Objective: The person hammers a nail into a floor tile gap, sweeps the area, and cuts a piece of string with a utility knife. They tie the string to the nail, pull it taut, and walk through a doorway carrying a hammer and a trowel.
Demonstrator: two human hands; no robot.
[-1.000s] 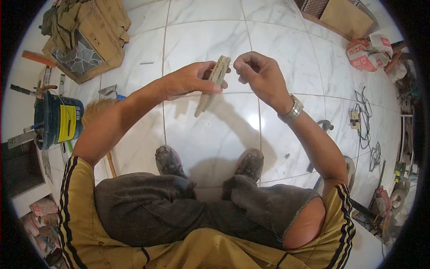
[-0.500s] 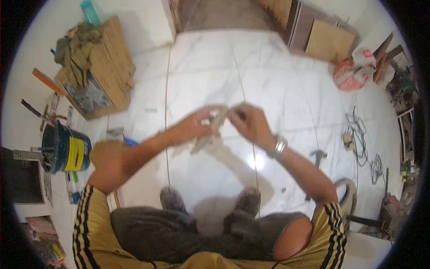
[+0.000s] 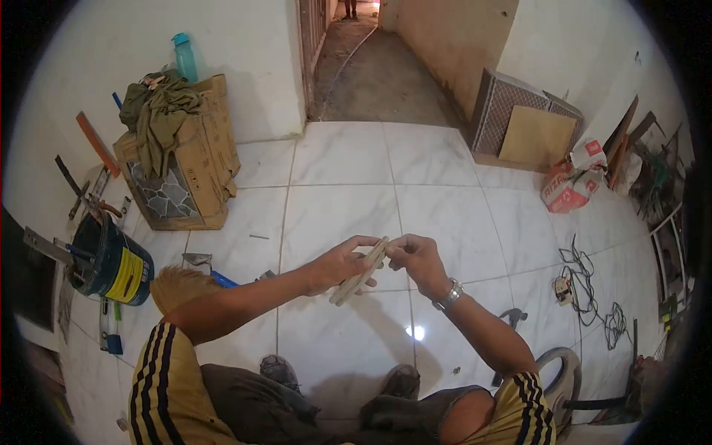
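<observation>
Above the tiled floor, my left hand point(image 3: 334, 268) is closed around a long, pale, narrow piece point(image 3: 344, 294) that looks like thin slats lying side by side. Its exact kind I cannot make out. It slants from lower left to upper right. My right hand point(image 3: 420, 264), with a watch on its wrist, pinches at the upper end of the piece, thumb and fingers together. Part of the piece is hidden behind the left fingers.
At left stand a dark bucket point(image 3: 111, 263) of tools and a cardboard box point(image 3: 211, 159) with cloth on it. A trowel point(image 3: 199, 259) lies nearby. On the right are a hammer point(image 3: 513, 317) and tangled cords point(image 3: 586, 285). A person's legs point(image 3: 350, 9) show down the corridor.
The view has tilted up, so more of the corridor shows and the hands appear lower. Both hands still hold the pale piece, the right fingers now pinched at its upper end.
</observation>
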